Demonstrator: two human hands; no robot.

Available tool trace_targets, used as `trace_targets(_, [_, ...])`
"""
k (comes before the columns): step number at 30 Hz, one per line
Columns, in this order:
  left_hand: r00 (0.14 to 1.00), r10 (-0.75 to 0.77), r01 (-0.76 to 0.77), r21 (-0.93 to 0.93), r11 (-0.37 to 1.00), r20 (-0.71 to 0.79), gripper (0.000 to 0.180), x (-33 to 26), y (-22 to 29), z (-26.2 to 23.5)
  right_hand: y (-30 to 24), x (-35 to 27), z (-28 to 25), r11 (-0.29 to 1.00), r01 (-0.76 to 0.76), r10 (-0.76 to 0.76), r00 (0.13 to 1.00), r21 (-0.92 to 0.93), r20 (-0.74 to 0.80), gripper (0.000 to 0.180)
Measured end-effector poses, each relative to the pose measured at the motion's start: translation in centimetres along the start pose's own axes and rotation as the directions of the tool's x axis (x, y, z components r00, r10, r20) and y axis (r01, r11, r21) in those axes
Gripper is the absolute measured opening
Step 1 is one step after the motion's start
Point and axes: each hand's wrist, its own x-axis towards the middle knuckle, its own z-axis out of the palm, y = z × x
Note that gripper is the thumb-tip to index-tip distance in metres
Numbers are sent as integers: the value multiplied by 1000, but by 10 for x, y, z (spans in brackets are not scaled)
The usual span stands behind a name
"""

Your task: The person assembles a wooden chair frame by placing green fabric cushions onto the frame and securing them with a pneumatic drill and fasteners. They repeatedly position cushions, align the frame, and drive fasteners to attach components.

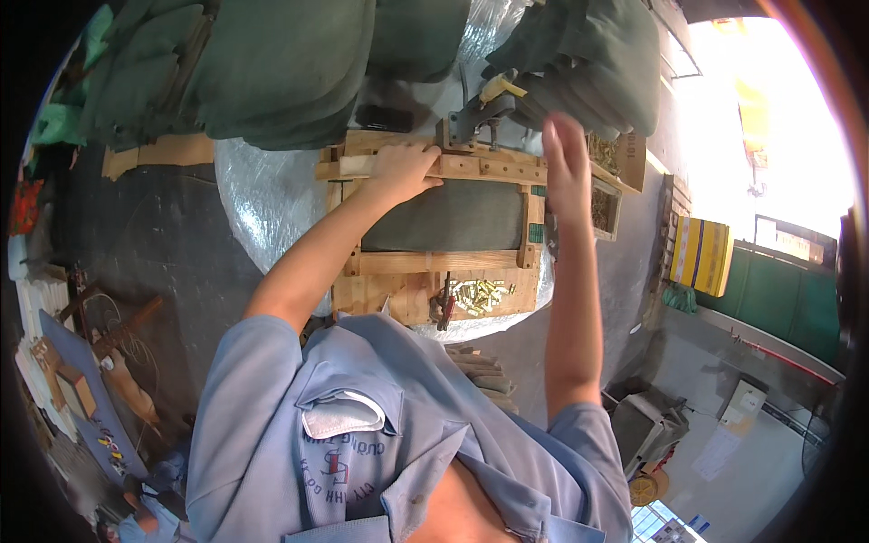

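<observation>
A wooden frame [398,262] lies in front of me around a flat dark green fabric piece [444,220]. My left hand [403,169] is closed over the frame's far bar, its fingers curled across the wood. My right hand [568,172] is raised beside the frame's right end, slightly blurred, with its fingers stretched out and nothing visible in it. A metal toggle clamp [475,119] with a yellow-wrapped handle stands at the far bar, between the hands. Small brass-coloured metal pieces [484,296] lie heaped on the near board, beside a red-handled tool [447,306].
Stacks of dark green fabric pieces [281,68] line the far side, with another stack [597,72] at the far right. A dark phone-like object [385,118] lies behind the frame. Right of it stands a wooden box [605,210]. Clear plastic wrap [258,199] covers the round work surface.
</observation>
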Motion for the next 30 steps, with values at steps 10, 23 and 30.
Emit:
trace_targets(10, [998, 26, -27, -2, 1000, -64, 51, 12, 4, 13, 27, 191, 100, 997, -54, 65, 959, -48, 276, 59])
trace_targets(23, [999, 35, -34, 25, 999, -24, 42, 20, -2, 18, 51, 200, 135, 674, -727, 603, 643, 130, 472, 86])
trace_targets(30, [999, -11, 10, -5, 1000, -30, 41, 24, -2, 31, 68, 208, 140, 648, -758, 651, 603, 77, 461, 57])
